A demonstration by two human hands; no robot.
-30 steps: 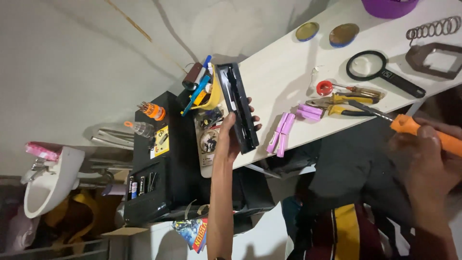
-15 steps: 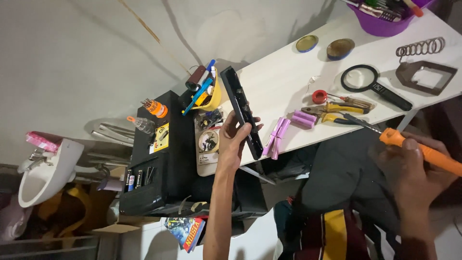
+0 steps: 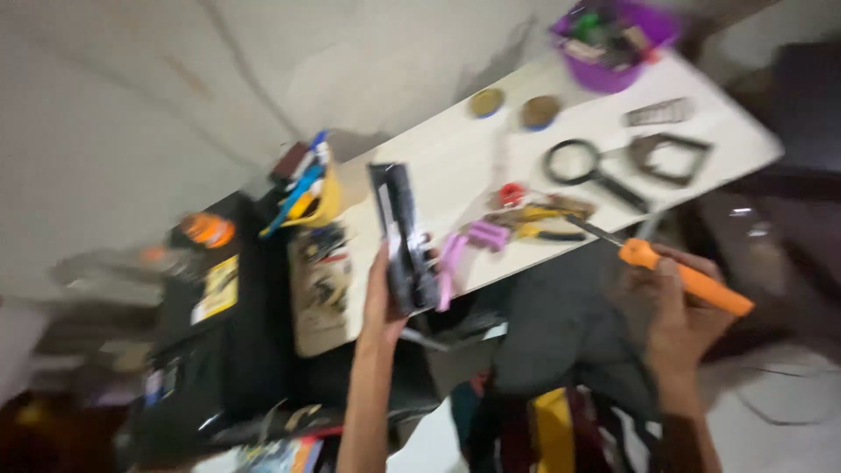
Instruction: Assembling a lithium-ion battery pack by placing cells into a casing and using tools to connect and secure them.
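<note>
Since half a second ago our view has swung and blurred, the purple tub has come fully into sight at the far end of the bench, and our left hand has brought the long black device a little nearer to us.

Our left hand holds that device upright just above the near edge of the bench, its fingers wrapped around the lower end. Our right hand hangs off the bench's near side, fingers closed around the orange-handled screwdriver, its dark shaft pointing toward the bench.

We judge the step in hand to be bringing tool and device together; the next move likely calls for steadying the device and guiding the tip to it.

Counted, as far as the blur allows: one black device, one screwdriver, one magnifying glass, two round lids, one dark frame-shaped piece, one coiled spring, one purple tub, and pink plastic pieces beside the device, which we cannot count for sure.
</note>
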